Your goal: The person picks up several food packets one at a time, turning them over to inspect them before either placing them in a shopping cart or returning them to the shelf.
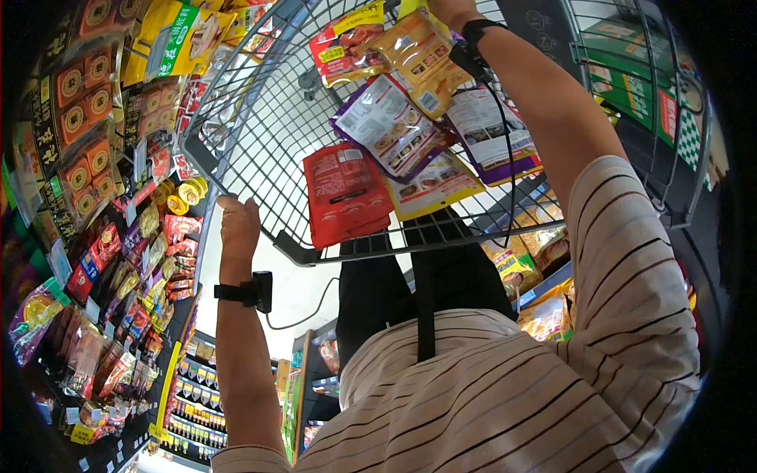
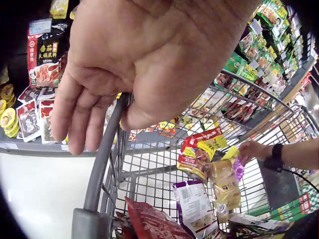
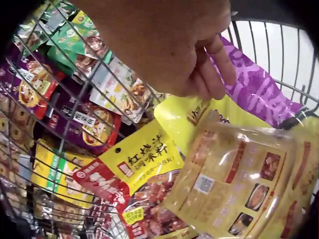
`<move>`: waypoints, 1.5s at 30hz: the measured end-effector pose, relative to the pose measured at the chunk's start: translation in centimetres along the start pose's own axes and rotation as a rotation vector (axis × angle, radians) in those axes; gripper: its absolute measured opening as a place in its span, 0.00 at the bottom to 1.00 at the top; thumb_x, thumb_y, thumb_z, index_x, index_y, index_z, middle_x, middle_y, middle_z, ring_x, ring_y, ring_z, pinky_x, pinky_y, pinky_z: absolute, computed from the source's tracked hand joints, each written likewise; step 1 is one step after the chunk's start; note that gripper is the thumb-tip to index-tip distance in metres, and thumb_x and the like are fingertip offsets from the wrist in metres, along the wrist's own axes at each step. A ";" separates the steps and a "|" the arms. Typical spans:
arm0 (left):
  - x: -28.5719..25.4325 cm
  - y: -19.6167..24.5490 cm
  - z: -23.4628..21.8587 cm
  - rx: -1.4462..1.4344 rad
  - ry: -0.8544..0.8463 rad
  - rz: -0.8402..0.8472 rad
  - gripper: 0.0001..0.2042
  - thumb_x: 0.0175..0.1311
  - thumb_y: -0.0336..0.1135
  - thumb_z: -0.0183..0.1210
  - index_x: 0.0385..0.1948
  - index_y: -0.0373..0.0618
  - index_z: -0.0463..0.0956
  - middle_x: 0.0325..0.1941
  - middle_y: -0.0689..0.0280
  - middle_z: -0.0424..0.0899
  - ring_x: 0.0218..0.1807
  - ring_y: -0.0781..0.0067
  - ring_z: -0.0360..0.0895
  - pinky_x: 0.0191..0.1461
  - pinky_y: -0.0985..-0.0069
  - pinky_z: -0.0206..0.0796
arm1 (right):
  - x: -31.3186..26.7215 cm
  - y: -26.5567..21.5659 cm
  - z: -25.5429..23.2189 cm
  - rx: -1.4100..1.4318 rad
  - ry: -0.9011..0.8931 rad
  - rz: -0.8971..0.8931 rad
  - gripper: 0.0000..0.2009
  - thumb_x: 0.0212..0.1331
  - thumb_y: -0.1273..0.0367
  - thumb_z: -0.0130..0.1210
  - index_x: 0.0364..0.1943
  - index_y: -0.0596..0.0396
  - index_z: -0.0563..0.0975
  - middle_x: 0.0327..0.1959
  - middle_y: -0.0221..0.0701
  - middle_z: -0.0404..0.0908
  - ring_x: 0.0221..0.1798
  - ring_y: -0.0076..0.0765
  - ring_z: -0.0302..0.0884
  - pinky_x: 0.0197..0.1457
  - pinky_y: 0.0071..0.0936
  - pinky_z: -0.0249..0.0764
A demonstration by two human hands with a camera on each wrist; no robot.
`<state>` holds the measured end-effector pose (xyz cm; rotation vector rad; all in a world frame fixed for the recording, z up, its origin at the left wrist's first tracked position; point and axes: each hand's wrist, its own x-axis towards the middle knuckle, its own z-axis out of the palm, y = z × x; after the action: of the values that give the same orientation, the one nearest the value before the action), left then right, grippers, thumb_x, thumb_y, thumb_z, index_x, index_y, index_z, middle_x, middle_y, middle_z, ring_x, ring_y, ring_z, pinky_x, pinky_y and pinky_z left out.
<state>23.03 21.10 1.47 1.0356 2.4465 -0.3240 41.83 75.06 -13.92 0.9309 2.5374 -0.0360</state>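
Observation:
My left hand [image 2: 149, 59] rests over the grey rim of the shopping cart [image 2: 102, 164], its fingers hanging outside and the thumb on the inner side. Deep in the cart, my right hand [image 3: 199, 69] has its fingers curled at the edge of a purple pouch [image 3: 254, 84]. Just below its fingertips lies a bright yellow pouch [image 3: 184, 119]. Clear-fronted tan pouches [image 3: 234, 174] overlap this and a red-and-yellow seasoning pouch [image 3: 144, 184]. Nearer my body, a red pouch [image 1: 347, 193], a purple-edged white pouch [image 1: 390, 126] and a yellow-edged pouch [image 1: 434, 185] lie in the wire basket.
Shelves of packaged foods [image 1: 134, 276] run along the left, with boxed round cakes [image 1: 83, 118] hanging above. Green packages [image 1: 631, 91] stand beyond the cart's right side. More bagged goods [image 1: 544, 315] sit low on the right. Pale floor [image 2: 40, 189] shows beside the cart.

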 end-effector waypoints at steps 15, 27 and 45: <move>2.5 2.1 -2.7 -0.349 -0.137 -0.050 0.21 0.65 0.36 0.47 0.46 0.23 0.53 0.40 0.31 0.79 0.45 0.33 0.80 0.53 0.51 0.72 | -13.5 4.0 -13.8 0.440 0.375 -0.200 0.08 0.57 0.66 0.57 0.38 0.53 0.79 0.31 0.41 0.82 0.36 0.53 0.81 0.41 0.41 0.77; 0.0 1.1 -5.0 -0.594 0.008 -0.012 0.35 0.65 0.50 0.58 0.61 0.25 0.63 0.64 0.36 0.69 0.67 0.42 0.67 0.69 0.61 0.59 | -29.6 -3.1 -34.6 1.030 0.331 -0.211 0.06 0.62 0.72 0.50 0.33 0.60 0.76 0.21 0.30 0.78 0.29 0.24 0.78 0.35 0.26 0.76; -16.4 2.8 -18.2 -1.175 0.089 0.491 0.10 0.67 0.27 0.58 0.48 0.36 0.76 0.52 0.60 0.80 0.54 0.68 0.75 0.60 0.72 0.65 | -44.3 -21.8 -38.2 0.883 0.768 -0.762 0.05 0.59 0.70 0.55 0.36 0.53 0.74 0.29 0.34 0.74 0.33 0.45 0.78 0.34 0.37 0.74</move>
<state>29.23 19.85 25.29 0.9816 1.7916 1.1787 43.50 37.64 36.07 0.1149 3.5004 -1.3350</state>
